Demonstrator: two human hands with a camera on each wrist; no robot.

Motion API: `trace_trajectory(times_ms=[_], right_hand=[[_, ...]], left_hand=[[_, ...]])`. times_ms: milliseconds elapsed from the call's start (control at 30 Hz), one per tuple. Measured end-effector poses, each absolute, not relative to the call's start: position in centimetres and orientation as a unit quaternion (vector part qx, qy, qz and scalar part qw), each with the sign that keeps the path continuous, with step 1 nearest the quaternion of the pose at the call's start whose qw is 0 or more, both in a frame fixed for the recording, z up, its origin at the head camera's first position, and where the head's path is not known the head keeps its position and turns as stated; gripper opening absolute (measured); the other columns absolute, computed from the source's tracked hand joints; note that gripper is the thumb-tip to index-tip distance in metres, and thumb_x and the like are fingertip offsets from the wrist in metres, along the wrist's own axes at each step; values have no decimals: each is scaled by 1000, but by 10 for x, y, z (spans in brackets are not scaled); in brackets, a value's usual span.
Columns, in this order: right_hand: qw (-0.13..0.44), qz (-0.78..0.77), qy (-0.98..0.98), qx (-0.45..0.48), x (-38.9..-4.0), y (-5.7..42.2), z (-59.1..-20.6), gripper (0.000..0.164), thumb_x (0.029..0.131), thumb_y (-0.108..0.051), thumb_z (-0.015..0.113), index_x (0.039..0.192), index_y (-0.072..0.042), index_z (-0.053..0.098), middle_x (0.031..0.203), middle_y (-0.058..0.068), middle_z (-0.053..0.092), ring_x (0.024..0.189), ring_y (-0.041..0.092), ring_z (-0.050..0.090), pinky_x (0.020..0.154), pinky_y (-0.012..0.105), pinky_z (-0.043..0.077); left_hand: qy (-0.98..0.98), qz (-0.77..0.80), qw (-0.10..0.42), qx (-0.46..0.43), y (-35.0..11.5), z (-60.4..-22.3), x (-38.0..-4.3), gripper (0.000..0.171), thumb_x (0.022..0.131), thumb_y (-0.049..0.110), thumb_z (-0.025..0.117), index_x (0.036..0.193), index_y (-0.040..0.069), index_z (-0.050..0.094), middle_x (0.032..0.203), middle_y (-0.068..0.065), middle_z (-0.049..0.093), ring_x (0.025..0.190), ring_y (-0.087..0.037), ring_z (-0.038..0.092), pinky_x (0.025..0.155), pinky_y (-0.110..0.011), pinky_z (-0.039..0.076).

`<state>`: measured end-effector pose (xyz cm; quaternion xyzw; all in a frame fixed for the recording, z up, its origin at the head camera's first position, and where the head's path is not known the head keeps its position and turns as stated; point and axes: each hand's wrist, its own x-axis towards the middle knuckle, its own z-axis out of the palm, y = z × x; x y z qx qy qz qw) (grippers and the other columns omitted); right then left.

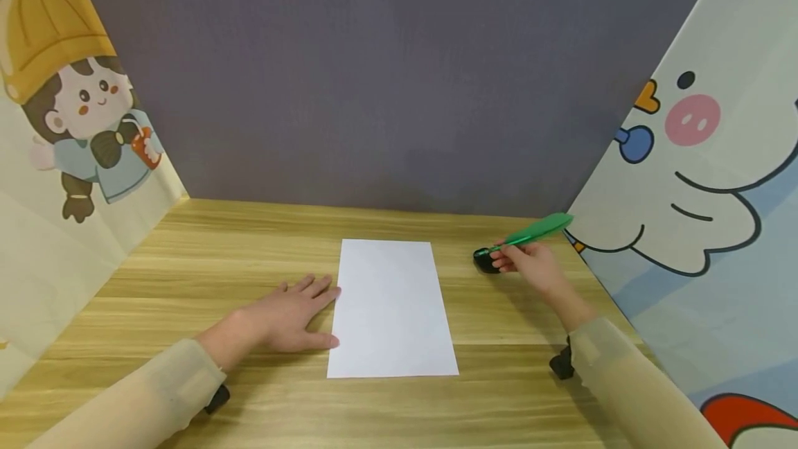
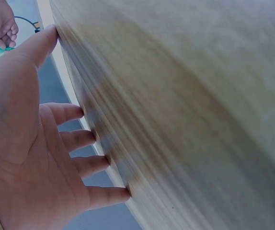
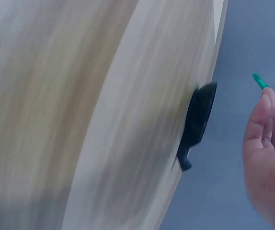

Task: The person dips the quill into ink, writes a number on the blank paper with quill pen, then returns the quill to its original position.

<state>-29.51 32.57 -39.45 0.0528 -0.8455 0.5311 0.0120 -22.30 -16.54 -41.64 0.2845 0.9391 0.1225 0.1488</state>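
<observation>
Green feather pen (image 1: 539, 229) held in my right hand (image 1: 530, 263), above the right-hand part of the table, to the right of the sheet. The thumb and fingers pinch its slim shaft; the plume slants up and to the right, past my knuckles. Directly beneath the slim end is a small black piece (image 1: 483, 262) resting on the tabletop; the right wrist view shows a gap between pen and piece, and a short projection at one end of the latter. Left of these, a blank white sheet of paper (image 1: 391, 310) lies flat, its long sides running away from me. My left hand (image 1: 291, 317) rests palm down with fingers spread, its thumb and fingertips at the sheet's left edge. The two hands are well apart. Both forearms wear beige sleeves (image 1: 143, 393), with a dark device (image 1: 562, 364) below the right cuff. The wood-grain table (image 1: 399, 411) meets a dark grey panel (image 1: 386, 75) behind, flanked by a left wall (image 1: 81, 102) and a right wall (image 1: 692, 213), each printed with cartoon figures.
</observation>
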Motion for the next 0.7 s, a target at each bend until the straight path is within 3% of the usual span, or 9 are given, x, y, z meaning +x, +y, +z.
trace_trajectory(times_ms=[233,700], right_hand=[[1,554,-831,60,-295,301,-396,43,116,-15,54,144,16,59,119,18,81,92,5,77,86,27,66],[-23,559,-826,66,-308,253,-407,38,115,-17,55,139,9,68,126,33,75,98,17,78,99,48,65]], left_hand=[[939,124,149,283,-165,-415,-222,102,100,77,61,175,15,31,184,-16,20,169,-50,18,125,-84,22],[939,123,154,281,-164,-415,-221,102,100,76,61,175,14,31,184,-17,18,168,-51,18,125,-84,22]])
